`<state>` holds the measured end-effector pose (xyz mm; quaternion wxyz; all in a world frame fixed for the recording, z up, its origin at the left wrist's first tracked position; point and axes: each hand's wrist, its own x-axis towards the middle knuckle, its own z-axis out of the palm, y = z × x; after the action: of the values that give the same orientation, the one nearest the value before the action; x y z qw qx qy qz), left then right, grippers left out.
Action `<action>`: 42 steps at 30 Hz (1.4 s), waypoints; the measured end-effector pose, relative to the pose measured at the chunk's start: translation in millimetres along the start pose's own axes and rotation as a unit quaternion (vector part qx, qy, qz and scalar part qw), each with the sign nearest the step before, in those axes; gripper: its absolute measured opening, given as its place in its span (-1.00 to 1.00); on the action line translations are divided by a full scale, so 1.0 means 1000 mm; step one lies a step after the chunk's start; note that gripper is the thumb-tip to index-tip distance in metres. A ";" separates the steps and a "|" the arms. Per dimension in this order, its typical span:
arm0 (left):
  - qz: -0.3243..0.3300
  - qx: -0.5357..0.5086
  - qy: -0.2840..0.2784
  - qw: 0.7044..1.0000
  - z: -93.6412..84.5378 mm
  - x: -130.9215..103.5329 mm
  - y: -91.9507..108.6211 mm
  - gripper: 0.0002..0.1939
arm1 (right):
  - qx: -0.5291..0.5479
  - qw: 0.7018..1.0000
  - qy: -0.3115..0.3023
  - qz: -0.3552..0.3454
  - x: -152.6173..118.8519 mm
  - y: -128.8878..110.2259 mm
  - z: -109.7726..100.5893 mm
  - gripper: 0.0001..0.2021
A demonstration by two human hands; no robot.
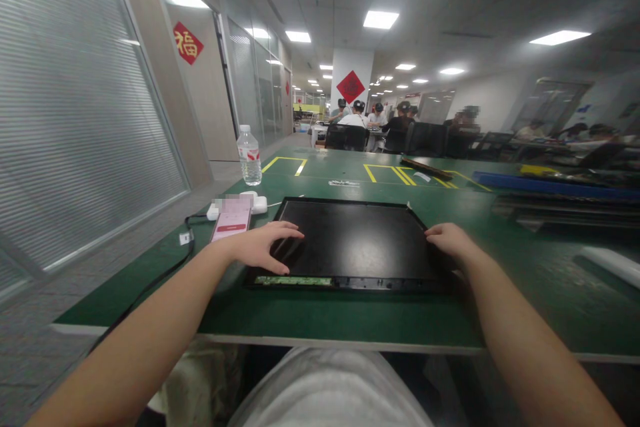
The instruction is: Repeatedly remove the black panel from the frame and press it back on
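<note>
A black flat screen panel [350,233] in a thin dark frame lies on the green table in front of me. Along its near edge runs a strip with a green circuit board [294,281] on the left half. My left hand [263,245] is over the panel's left side, fingers and thumb spread apart. At the panel's right edge, my right hand [449,240] has its fingers drawn together on the rim; the fingers' undersides are hidden.
To the left are a phone [231,221], a white power strip [259,203] with a black cable, and a water bottle [249,157]. Yellow tape [395,174] marks the green table [330,320]. At the right lie a blue bar [555,185] and dark strips. People sit farther back.
</note>
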<state>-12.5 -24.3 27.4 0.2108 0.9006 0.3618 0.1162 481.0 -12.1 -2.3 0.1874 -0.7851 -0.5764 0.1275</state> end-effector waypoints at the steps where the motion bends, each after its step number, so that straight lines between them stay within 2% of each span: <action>1: 0.003 -0.005 -0.001 1.000 -0.001 -0.001 -0.001 -0.17 | 0.001 1.000 -0.001 0.000 0.000 0.000 0.000 -0.78; 9: -0.007 0.000 0.000 1.000 -0.008 -0.002 -0.001 -0.11 | -0.016 1.000 -0.001 0.004 -0.003 -0.004 -0.001 -0.78; 19: 0.073 -0.017 0.008 0.997 -0.006 -0.001 0.005 -0.12 | -0.015 1.000 -0.005 0.009 -0.007 -0.009 -0.004 -0.78; 29: 0.097 0.028 -0.001 0.995 -0.005 -0.001 0.007 -0.22 | -0.015 1.000 -0.012 0.013 -0.010 -0.011 -0.005 -0.75; 33: 0.060 0.033 0.001 0.998 -0.006 0.000 0.002 -0.26 | -0.009 1.000 -0.011 0.008 -0.008 -0.009 -0.004 -0.77; 38: -0.029 0.062 0.076 0.995 -0.004 0.007 -0.009 -0.50 | -0.001 1.000 -0.014 0.021 -0.008 -0.008 -0.003 -0.75; 42: -0.079 0.124 0.092 0.985 -0.002 0.011 -0.013 -0.59 | 0.019 0.999 -0.023 0.026 -0.006 -0.004 -0.001 -0.71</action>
<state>-12.8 -7.5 23.9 0.0721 0.8737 0.4616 0.1355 476.3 -17.2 -0.3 0.1861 -0.7930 -0.5572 0.1614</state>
